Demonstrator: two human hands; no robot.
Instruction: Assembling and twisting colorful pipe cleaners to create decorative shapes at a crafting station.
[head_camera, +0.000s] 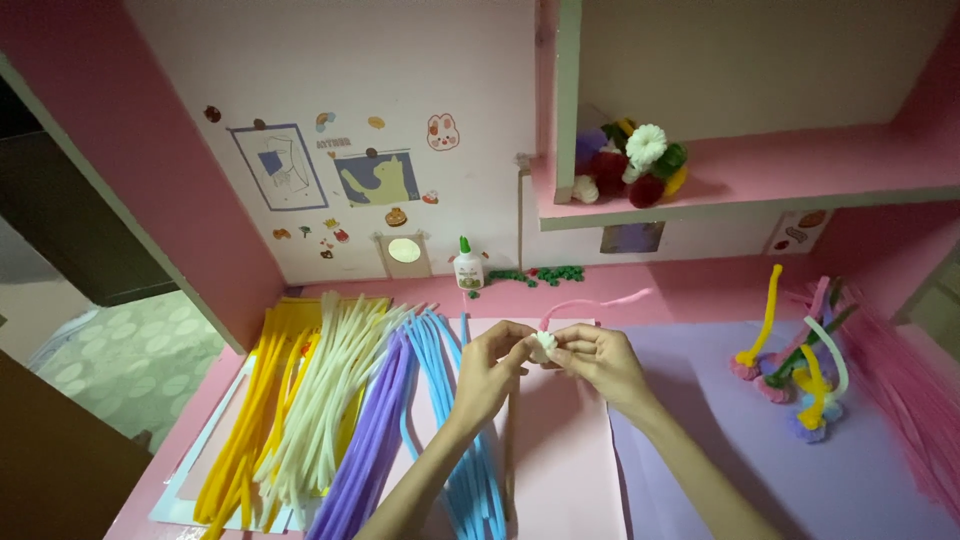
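Head view: a small white fuzzy coil (543, 346) is pinched between the fingertips of both hands above the middle of the bench (700, 290). From the coil a pink pipe cleaner (600, 300) arcs up and off toward the back edge. The left hand (490, 365) is closed on the coil from the left, the right hand (600, 362) from the right, thumbs and forefingers meeting on it. Beneath the hands a pink sheet (560, 450) is laid, with a lilac sheet (720, 400) just beside it to the right. Toward the left edge, bundles of pipe cleaners are spread side by side: blue (435, 350), purple (370, 440), white (320, 400) and yellow (250, 410). Near the right edge finished pipe-cleaner flowers (800, 385) are gathered. At the back edge a white glue bottle (467, 265) is stood upright, with green bits (545, 274) beside it. On the shelf (800, 165) above, a cluster of coloured flowers (630, 165) is kept.
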